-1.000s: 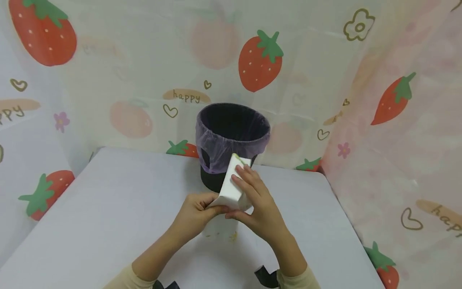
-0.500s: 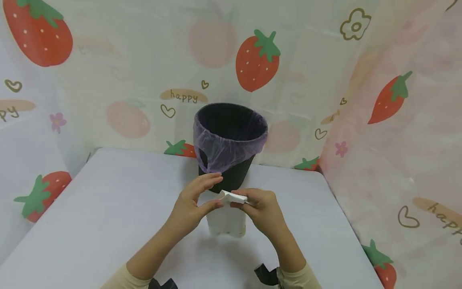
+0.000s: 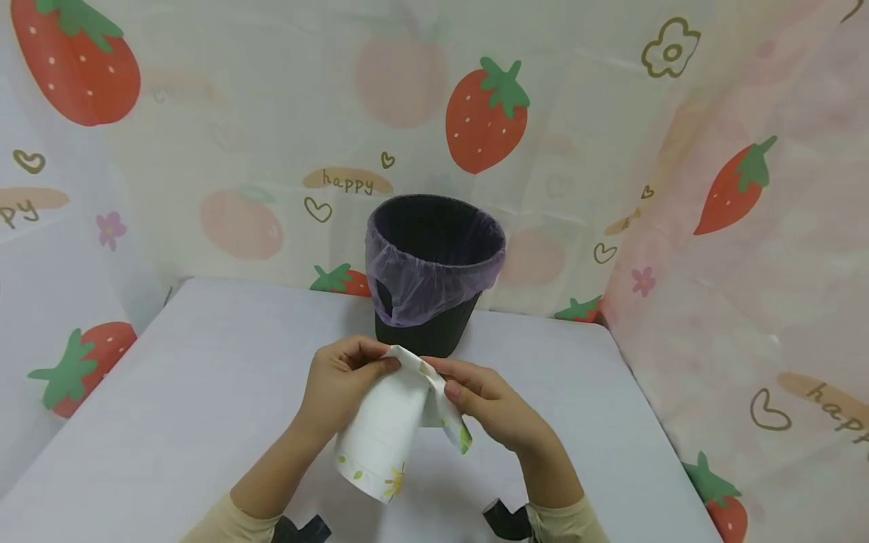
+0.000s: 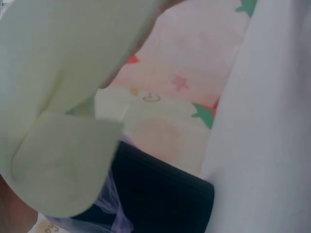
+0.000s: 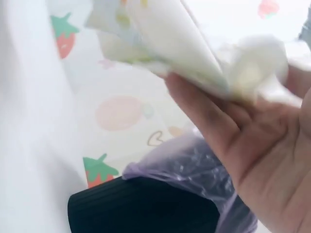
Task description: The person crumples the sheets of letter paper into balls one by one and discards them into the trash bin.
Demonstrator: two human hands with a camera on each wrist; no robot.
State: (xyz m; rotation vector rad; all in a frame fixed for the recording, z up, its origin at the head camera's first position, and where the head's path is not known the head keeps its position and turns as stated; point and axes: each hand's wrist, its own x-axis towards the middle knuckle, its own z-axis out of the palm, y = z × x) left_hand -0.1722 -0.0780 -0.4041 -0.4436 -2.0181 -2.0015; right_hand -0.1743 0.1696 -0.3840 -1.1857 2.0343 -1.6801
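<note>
A thin white paper sheet (image 3: 383,430), printed with yellow flowers and green leaves near its edge, hangs folded and curved between both hands in the head view. The left hand (image 3: 333,388) pinches its top edge between thumb and fingers. On the other side, the right hand (image 3: 505,407) holds a folded-over flap, its thumb in front. The pale sheet (image 4: 53,155) covers much of the left wrist view and hides most of that hand. In the right wrist view the blurred printed sheet (image 5: 165,34) lies against the fingers of the right hand (image 5: 267,145).
Behind the hands, a black trash bin (image 3: 434,332) with a purple liner bag (image 3: 434,283) over its rim stands on a white table (image 3: 224,377). Strawberry-print sheeting (image 3: 271,90) hangs around the back and sides. Dark wrist mounts (image 3: 505,520) show below the sleeves.
The sheet has gone from an upright, box-like fold to hanging below the hands. The left hand, spread half a second ago, now pinches its top edge. The bin stays put.
</note>
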